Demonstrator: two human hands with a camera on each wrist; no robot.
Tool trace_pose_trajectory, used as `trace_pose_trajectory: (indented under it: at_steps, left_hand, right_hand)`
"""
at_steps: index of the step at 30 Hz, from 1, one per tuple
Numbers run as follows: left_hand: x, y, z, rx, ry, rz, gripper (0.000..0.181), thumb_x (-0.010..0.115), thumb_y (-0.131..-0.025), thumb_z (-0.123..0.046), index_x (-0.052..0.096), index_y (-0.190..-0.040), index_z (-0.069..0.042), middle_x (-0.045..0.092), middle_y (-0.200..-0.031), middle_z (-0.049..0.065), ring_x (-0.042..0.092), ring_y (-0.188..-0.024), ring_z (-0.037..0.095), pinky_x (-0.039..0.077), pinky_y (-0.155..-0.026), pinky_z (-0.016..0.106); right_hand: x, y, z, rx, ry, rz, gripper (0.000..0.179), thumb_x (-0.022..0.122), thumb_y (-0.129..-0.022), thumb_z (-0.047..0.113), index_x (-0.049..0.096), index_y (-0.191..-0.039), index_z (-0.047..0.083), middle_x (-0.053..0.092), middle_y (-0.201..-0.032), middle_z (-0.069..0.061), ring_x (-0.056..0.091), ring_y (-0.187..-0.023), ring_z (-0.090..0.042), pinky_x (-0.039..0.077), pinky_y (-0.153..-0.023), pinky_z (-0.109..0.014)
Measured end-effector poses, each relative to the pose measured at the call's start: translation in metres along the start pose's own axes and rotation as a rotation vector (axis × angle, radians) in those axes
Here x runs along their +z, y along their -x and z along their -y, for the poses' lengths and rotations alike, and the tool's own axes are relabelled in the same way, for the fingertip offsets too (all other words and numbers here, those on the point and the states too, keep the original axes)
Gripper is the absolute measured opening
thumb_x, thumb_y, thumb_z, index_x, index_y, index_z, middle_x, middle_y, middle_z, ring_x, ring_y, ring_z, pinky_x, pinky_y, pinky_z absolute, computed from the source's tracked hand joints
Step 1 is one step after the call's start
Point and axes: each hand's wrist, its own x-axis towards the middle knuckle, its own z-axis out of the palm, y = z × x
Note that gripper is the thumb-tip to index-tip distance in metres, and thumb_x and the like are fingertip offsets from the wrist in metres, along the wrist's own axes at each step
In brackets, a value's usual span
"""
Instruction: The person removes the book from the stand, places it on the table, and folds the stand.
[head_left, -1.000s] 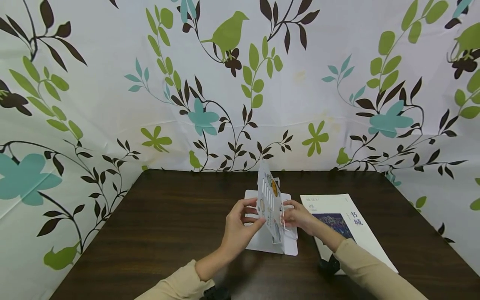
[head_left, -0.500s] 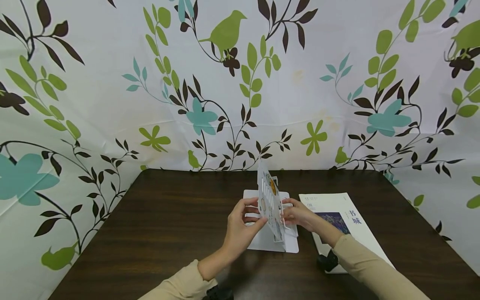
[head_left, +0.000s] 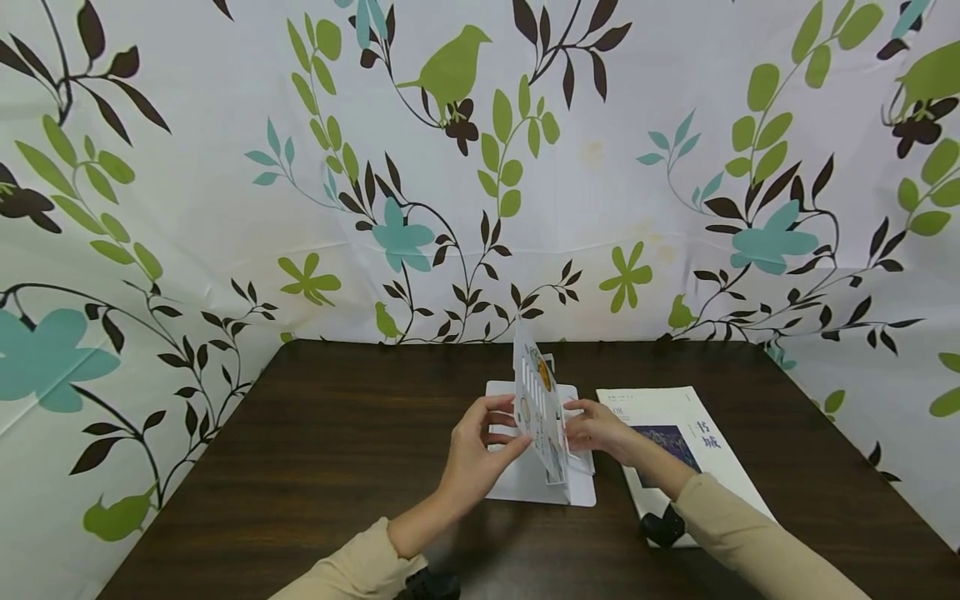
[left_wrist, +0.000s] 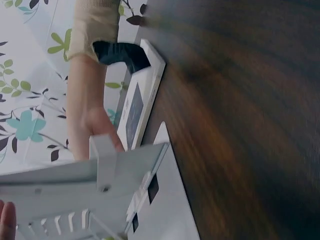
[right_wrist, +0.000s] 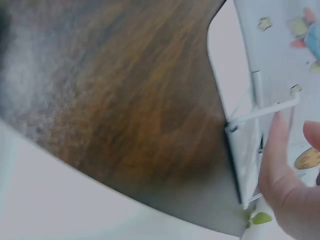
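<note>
A white metal book stand with cartoon prints and slots stands mid-table, its panel raised steeply over a flat white base. My left hand holds the panel's left side, thumb low and fingers higher up. In the left wrist view only its fingertips show, close to the slotted panel. On the other side, my right hand is at the stand's white wire holder, its fingers partly hidden by the panel. The right wrist view shows an index finger against the wire holder, with the thumb apart.
A white book with a dark blue cover picture lies right of the stand, under my right forearm. The dark wooden table ends at a patterned cloth behind. Black straps circle the wrists.
My right hand's fingers have shifted slightly at the wire holder. My left hand and the book stand stay almost where they were.
</note>
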Motion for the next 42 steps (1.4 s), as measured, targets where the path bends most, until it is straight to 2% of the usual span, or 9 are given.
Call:
trace_pose_trajectory:
  at_steps: [2, 6, 9, 15, 21, 25, 28, 33, 42]
  left_hand:
    - [-0.005, -0.002, -0.009, -0.018, -0.034, 0.025, 0.041, 0.07, -0.07, 0.011, 0.053, -0.107, 0.011, 0.057, -0.101, 0.022, 0.059, -0.084, 0.035, 0.054, -0.066, 0.033]
    - [-0.016, -0.003, -0.002, -0.021, -0.113, 0.057, 0.041, 0.072, -0.07, 0.007, 0.054, -0.106, 0.009, 0.058, -0.104, 0.021, 0.059, -0.087, 0.037, 0.053, -0.068, 0.041]
    - [-0.025, -0.003, 0.018, -0.033, -0.153, 0.071, 0.041, 0.072, -0.07, 0.005, 0.055, -0.108, 0.007, 0.059, -0.104, 0.02, 0.059, -0.089, 0.037, 0.052, -0.069, 0.042]
    - [-0.039, -0.007, 0.078, -0.087, -0.227, 0.137, 0.036, 0.071, -0.073, 0.003, 0.056, -0.105, 0.007, 0.06, -0.099, 0.02, 0.061, -0.085, 0.033, 0.053, -0.065, 0.027]
    - [-0.045, -0.012, 0.104, -0.158, -0.34, 0.267, 0.035, 0.069, -0.076, -0.004, 0.057, -0.106, 0.008, 0.061, -0.099, 0.02, 0.063, -0.084, 0.027, 0.051, -0.068, 0.027]
    - [-0.043, -0.012, 0.112, -0.206, -0.372, 0.35, 0.03, 0.069, -0.077, -0.003, 0.059, -0.103, 0.007, 0.063, -0.094, 0.017, 0.061, -0.082, 0.026, 0.05, -0.068, 0.027]
    - [-0.04, -0.013, 0.115, -0.215, -0.398, 0.385, 0.024, 0.069, -0.075, 0.0, 0.062, -0.097, 0.005, 0.064, -0.089, 0.013, 0.06, -0.078, 0.023, 0.05, -0.067, 0.027]
    - [-0.036, -0.014, 0.118, -0.196, -0.443, 0.399, 0.015, 0.069, -0.073, 0.005, 0.066, -0.087, 0.003, 0.066, -0.08, 0.01, 0.06, -0.072, 0.019, 0.048, -0.063, 0.024]
    - [-0.031, -0.016, 0.12, -0.146, -0.489, 0.418, 0.01, 0.066, -0.07, 0.01, 0.067, -0.078, 0.003, 0.065, -0.073, 0.011, 0.06, -0.068, 0.017, 0.047, -0.059, 0.021]
  right_hand:
    - [0.001, 0.005, 0.004, -0.032, 0.049, -0.023, 0.055, 0.057, -0.082, 0.002, 0.032, -0.13, -0.009, 0.057, -0.1, -0.019, 0.059, -0.081, -0.019, 0.052, -0.073, -0.039]
    - [0.004, 0.016, 0.015, -0.094, 0.156, -0.049, 0.057, 0.062, -0.081, 0.008, 0.037, -0.129, -0.007, 0.055, -0.104, -0.02, 0.059, -0.088, -0.021, 0.052, -0.075, -0.04]
    - [0.006, 0.024, 0.02, -0.182, 0.206, -0.01, 0.059, 0.064, -0.08, 0.011, 0.037, -0.13, -0.006, 0.051, -0.113, -0.023, 0.056, -0.096, -0.026, 0.05, -0.077, -0.041]
    - [0.015, 0.037, 0.017, -0.429, 0.238, 0.094, 0.067, 0.067, -0.08, 0.019, 0.034, -0.135, 0.0, 0.039, -0.13, -0.023, 0.042, -0.114, -0.038, 0.044, -0.087, -0.047]
    - [0.03, 0.044, 0.012, -0.609, 0.26, 0.052, 0.077, 0.075, -0.073, 0.021, 0.032, -0.135, 0.002, 0.037, -0.128, -0.022, 0.043, -0.111, -0.04, 0.044, -0.085, -0.051]
    - [0.037, 0.046, 0.01, -0.646, 0.292, 0.004, 0.078, 0.078, -0.069, 0.021, 0.036, -0.132, 0.002, 0.039, -0.126, -0.019, 0.044, -0.11, -0.038, 0.045, -0.083, -0.051]
    - [0.039, 0.045, 0.009, -0.667, 0.325, -0.026, 0.074, 0.078, -0.069, 0.021, 0.04, -0.129, 0.002, 0.041, -0.124, -0.017, 0.045, -0.108, -0.035, 0.047, -0.082, -0.048]
    - [0.04, 0.045, 0.008, -0.705, 0.357, -0.052, 0.069, 0.078, -0.068, 0.019, 0.044, -0.126, 0.002, 0.044, -0.12, -0.016, 0.047, -0.103, -0.032, 0.05, -0.078, -0.042]
    - [0.042, 0.046, 0.008, -0.695, 0.345, -0.069, 0.066, 0.077, -0.069, 0.018, 0.045, -0.126, 0.005, 0.046, -0.12, -0.013, 0.049, -0.104, -0.031, 0.051, -0.077, -0.042]
